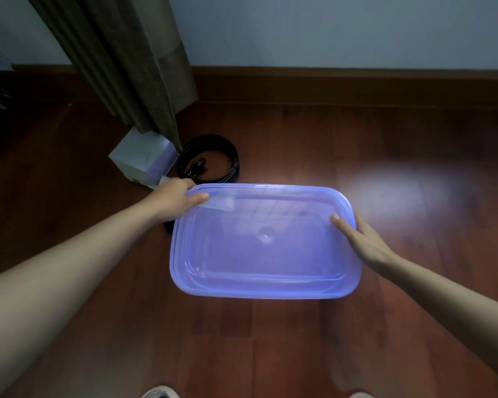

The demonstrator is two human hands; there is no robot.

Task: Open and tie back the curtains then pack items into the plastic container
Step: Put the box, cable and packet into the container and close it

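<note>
Plastic container (265,245), w/ lid on, is held over the floor (299,354); its rim is gripped by left hand (174,201) & right hand (362,239). Curtain (121,67) looks gathered; white box (138,159) & black cable (233,162) not yet packed.

Home room: wooden floor (299,340), skirting (357,81), curtain (121,67)

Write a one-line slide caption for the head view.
Left hand and right hand grip a purple plastic container by its ends, near a white box and black coil beside the curtain.
</note>
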